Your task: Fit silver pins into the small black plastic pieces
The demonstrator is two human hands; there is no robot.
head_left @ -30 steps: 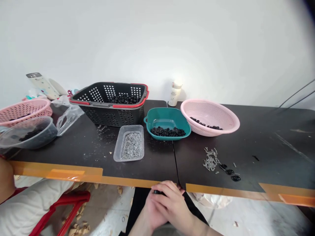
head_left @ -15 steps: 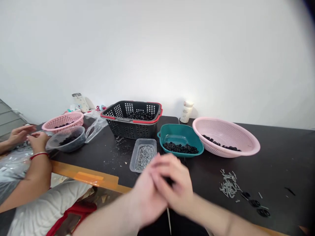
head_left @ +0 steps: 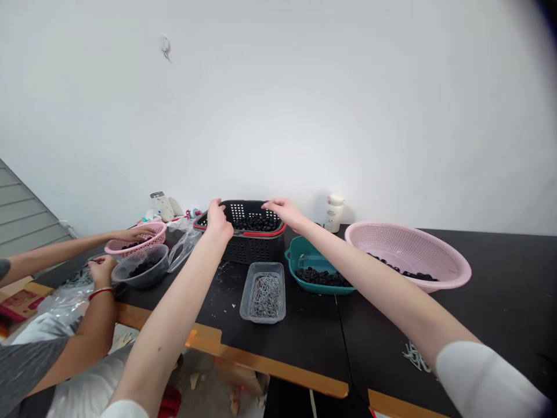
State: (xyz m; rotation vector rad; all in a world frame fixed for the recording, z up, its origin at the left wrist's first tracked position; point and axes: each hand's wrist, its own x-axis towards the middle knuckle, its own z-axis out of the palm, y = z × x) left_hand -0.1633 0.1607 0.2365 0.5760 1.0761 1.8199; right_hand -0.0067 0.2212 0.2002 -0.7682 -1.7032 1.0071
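The person's left hand (head_left: 219,222) rests on the red rim of a black perforated plastic basket (head_left: 255,251). The right hand (head_left: 282,209) reaches the same rim further along, its fingers (head_left: 270,204) stretched toward the opening. Black rings (head_left: 256,223) lie inside the basket. In front of the basket sits a clear tray of screws (head_left: 265,297). Just right of it is a teal tub (head_left: 311,273) holding more rings, then a pink colander (head_left: 409,253). Well left of the basket, a co-worker's hand (head_left: 136,233) touches a pink plastic basket (head_left: 150,238), while their other hand (head_left: 102,270) is just beside a clear bowl (head_left: 156,261).
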